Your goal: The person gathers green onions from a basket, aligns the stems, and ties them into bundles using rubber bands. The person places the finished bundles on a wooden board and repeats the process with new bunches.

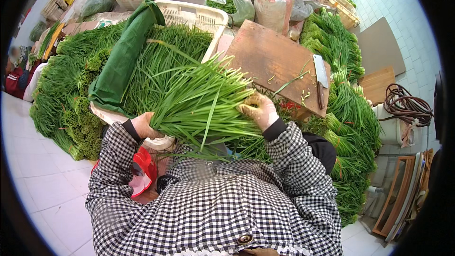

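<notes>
A large loose bunch of garlic chives (202, 96) lies across in front of me, its pale cut ends toward the right. My left hand (145, 126) is closed around the leafy end. At the stem end, my right hand (258, 111), which seems to wear a thin stained glove, has its fingers curled against the stalks. Beneath the bunch, a cream plastic crate (217, 17) holds more chives, with a green cloth (122, 58) along its left side. To the right is a wooden board (273, 57) bearing a cleaver (320, 74) and a few trimmings.
Tied chive bundles are piled at the left (67, 89) and right (350, 113). Behind the board stand a woven sack (273, 7) and a clear plastic bag (231, 5) of greens. A red bag (145, 165) sits by my left arm. A coiled hose (405, 105) hangs at the right. Other people sit farther off.
</notes>
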A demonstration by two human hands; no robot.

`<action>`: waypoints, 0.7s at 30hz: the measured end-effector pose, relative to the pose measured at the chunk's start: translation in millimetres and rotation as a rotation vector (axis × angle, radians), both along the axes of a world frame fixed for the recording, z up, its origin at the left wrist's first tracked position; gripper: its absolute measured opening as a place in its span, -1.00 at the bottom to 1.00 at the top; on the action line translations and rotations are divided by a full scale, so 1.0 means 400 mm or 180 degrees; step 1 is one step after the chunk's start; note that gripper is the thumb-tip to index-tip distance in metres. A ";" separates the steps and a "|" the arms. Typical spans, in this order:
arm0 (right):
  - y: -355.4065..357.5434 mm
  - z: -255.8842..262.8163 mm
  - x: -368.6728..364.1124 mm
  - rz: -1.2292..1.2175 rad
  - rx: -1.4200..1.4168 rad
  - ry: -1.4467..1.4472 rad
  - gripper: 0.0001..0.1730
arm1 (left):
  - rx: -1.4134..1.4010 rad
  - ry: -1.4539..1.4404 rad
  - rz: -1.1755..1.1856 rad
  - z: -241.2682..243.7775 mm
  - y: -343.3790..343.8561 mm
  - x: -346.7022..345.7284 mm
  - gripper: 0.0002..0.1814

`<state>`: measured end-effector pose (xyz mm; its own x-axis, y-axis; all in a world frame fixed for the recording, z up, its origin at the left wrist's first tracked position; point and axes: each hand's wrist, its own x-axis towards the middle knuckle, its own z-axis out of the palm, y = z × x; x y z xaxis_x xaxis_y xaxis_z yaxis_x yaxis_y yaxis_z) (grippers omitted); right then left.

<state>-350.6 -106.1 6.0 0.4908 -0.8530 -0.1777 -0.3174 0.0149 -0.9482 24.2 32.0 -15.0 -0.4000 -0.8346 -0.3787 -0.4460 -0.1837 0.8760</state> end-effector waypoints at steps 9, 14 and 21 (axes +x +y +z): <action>-0.044 0.037 -0.083 0.0502 -0.3737 0.2967 -0.73 | 0.0442 0.0609 0.0488 0.048 0.010 -0.028 -0.54; -0.136 0.022 -0.210 0.1180 -0.1180 0.5448 -0.77 | 0.0531 0.0628 0.0310 0.043 -0.002 -0.035 -0.47; -0.063 0.195 0.007 0.0248 -0.2208 0.1533 -0.66 | 0.0547 0.0429 0.0433 0.036 0.018 -0.022 -0.50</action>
